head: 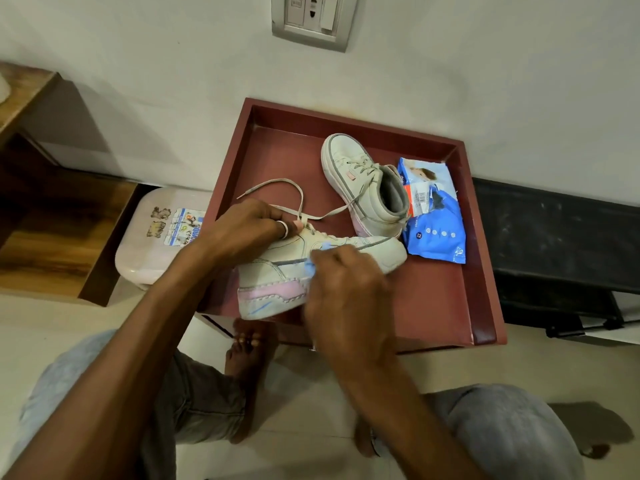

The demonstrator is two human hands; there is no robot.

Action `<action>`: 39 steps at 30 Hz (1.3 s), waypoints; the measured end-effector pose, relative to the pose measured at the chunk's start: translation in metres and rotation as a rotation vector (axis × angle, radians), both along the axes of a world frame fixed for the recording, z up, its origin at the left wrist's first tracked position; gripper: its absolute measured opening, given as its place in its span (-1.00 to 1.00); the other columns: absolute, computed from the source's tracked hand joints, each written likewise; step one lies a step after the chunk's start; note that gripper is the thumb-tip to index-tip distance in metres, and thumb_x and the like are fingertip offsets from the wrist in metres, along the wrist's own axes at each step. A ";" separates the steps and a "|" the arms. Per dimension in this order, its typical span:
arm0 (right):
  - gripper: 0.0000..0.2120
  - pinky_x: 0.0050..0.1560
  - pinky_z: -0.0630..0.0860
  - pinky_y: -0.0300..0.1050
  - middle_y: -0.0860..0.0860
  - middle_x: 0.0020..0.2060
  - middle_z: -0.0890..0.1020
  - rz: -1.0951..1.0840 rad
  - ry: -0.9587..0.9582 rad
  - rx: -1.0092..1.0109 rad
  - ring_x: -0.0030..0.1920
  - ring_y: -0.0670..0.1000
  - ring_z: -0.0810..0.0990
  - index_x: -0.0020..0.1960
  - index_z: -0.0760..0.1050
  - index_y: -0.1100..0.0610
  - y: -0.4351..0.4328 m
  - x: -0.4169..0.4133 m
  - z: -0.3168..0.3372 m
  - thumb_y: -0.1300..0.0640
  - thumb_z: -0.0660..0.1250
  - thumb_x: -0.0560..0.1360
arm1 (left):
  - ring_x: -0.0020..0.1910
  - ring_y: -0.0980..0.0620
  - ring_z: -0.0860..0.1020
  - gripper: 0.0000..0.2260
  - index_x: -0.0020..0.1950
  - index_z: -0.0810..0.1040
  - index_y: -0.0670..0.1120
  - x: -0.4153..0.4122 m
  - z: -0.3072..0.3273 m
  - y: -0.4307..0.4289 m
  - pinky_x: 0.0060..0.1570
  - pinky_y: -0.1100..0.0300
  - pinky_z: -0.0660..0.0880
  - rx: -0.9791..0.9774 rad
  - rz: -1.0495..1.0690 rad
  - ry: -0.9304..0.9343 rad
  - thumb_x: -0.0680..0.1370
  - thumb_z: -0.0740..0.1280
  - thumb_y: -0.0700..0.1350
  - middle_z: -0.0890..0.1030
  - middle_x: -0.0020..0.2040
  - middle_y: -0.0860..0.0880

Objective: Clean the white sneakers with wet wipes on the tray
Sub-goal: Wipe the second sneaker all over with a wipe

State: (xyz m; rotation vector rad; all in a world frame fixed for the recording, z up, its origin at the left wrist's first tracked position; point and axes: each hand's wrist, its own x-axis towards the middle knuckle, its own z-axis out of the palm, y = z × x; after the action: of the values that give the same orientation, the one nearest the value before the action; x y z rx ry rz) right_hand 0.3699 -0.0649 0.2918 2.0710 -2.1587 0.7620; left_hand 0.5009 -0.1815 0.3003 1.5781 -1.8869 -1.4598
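A dark red tray (433,306) rests on a low stand. Across its front lies one white sneaker (277,268) on its side, sole towards me, with pink and blue marks on the sole edge. My left hand (242,230) grips this sneaker at its collar near the loose laces. My right hand (346,289) holds a blue wet wipe (310,268) bunched against the sneaker's side. The second white sneaker (360,181) stands upright behind it. A blue pack of wet wipes (433,216) lies at the tray's right.
A pale plastic stool (152,237) with stickers stands left of the tray. Wooden furniture (52,202) is at far left, a dark object (554,254) at right. A wall socket (311,19) is above. My knees and bare feet are below the tray.
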 end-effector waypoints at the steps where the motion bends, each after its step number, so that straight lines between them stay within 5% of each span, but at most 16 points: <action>1: -0.71 -0.17 0.53 -0.10 0.09 -0.10 0.63 0.078 -0.016 0.011 -0.12 0.10 0.57 0.08 0.64 0.19 0.005 0.017 0.002 0.22 0.19 0.48 | -0.40 0.13 0.57 -0.68 -0.32 0.68 -0.02 0.000 0.000 0.000 -0.20 0.11 0.49 0.006 0.001 -0.002 0.60 0.38 0.04 0.66 -0.39 0.08; 5: -0.73 -0.10 0.58 -0.07 0.10 0.03 0.62 0.252 0.006 0.073 0.01 0.11 0.55 0.10 0.63 0.21 0.007 0.024 0.003 0.28 0.24 0.48 | -0.39 0.12 0.57 -0.65 -0.37 0.68 0.00 0.002 0.000 0.001 -0.20 0.05 0.50 0.028 -0.017 0.012 0.60 0.37 0.03 0.66 -0.38 0.05; 12: -0.77 -0.21 0.59 0.01 0.15 -0.11 0.68 -0.088 0.025 0.035 -0.17 0.22 0.62 0.00 0.67 0.24 -0.011 -0.063 -0.004 0.41 0.37 0.39 | -0.01 0.05 0.67 -0.72 -0.28 0.71 0.14 0.002 0.000 0.001 0.08 0.08 0.55 0.011 -0.020 0.008 0.60 0.37 -0.08 0.73 -0.12 0.16; 15: -0.71 -0.09 0.56 -0.01 0.13 -0.06 0.67 0.042 0.009 0.019 -0.09 0.18 0.61 0.06 0.64 0.22 -0.001 -0.016 -0.003 0.37 0.31 0.39 | -0.06 0.01 0.67 -0.61 -0.39 0.69 0.17 0.001 0.001 0.001 0.05 0.04 0.56 0.020 -0.024 -0.010 0.60 0.34 -0.12 0.73 -0.13 0.11; 19: -0.68 0.05 0.58 -0.03 0.15 0.06 0.65 0.339 -0.011 0.078 0.04 0.14 0.58 0.18 0.59 0.24 0.010 0.024 0.001 0.26 0.33 0.44 | 0.01 -0.14 0.67 -0.75 -0.22 0.73 -0.06 0.004 0.000 0.000 0.13 -0.13 0.56 0.035 -0.041 -0.029 0.60 0.34 -0.11 0.74 -0.08 -0.04; 23: -0.68 0.02 0.59 0.00 0.10 0.03 0.67 0.210 -0.015 0.072 0.02 0.15 0.60 0.08 0.65 0.23 -0.005 -0.028 -0.007 0.36 0.33 0.35 | -0.04 -0.12 0.68 -0.75 -0.19 0.72 -0.05 0.006 -0.001 0.000 0.06 -0.13 0.57 0.005 -0.068 -0.047 0.61 0.34 -0.03 0.74 -0.09 -0.03; 26: -0.73 -0.12 0.63 0.09 0.17 -0.07 0.70 0.002 0.011 0.042 -0.11 0.25 0.65 0.05 0.67 0.26 -0.019 -0.085 -0.011 0.33 0.27 0.43 | -0.25 0.14 0.62 -0.72 -0.27 0.68 0.04 0.005 -0.002 -0.001 -0.18 0.12 0.50 -0.019 -0.077 -0.061 0.62 0.34 -0.02 0.68 -0.30 0.18; 29: -0.81 -0.18 0.64 0.15 0.21 -0.13 0.70 -0.121 -0.036 0.052 -0.16 0.25 0.66 0.05 0.66 0.27 -0.024 -0.096 -0.010 0.36 0.35 0.46 | -0.26 0.14 0.59 -0.69 -0.33 0.64 0.10 0.003 -0.002 -0.002 -0.23 0.22 0.45 -0.043 -0.081 -0.074 0.62 0.33 -0.01 0.66 -0.29 0.19; 34: -0.69 0.11 0.52 -0.06 0.14 0.01 0.67 0.165 -0.010 -0.002 0.02 0.16 0.61 0.10 0.63 0.26 0.001 -0.020 -0.011 0.40 0.30 0.39 | -0.32 0.04 0.60 -0.69 -0.30 0.66 0.01 0.005 -0.006 -0.002 -0.28 0.14 0.44 -0.067 -0.087 -0.100 0.61 0.34 0.06 0.68 -0.31 0.07; 39: -0.69 0.03 0.58 -0.02 0.11 0.02 0.67 0.235 -0.005 0.033 0.01 0.15 0.61 0.09 0.64 0.23 -0.002 -0.034 -0.009 0.37 0.27 0.41 | -0.56 0.20 0.41 -0.62 -0.39 0.56 0.00 0.004 -0.009 -0.004 -0.45 0.27 0.29 -0.086 -0.113 -0.125 0.63 0.32 0.05 0.51 -0.53 0.16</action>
State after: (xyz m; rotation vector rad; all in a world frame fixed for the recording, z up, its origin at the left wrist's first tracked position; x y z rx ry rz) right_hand 0.3354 -0.0671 0.2824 2.3717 -1.9648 0.7554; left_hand 0.5045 -0.1851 0.2913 1.5797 -2.1109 -1.3318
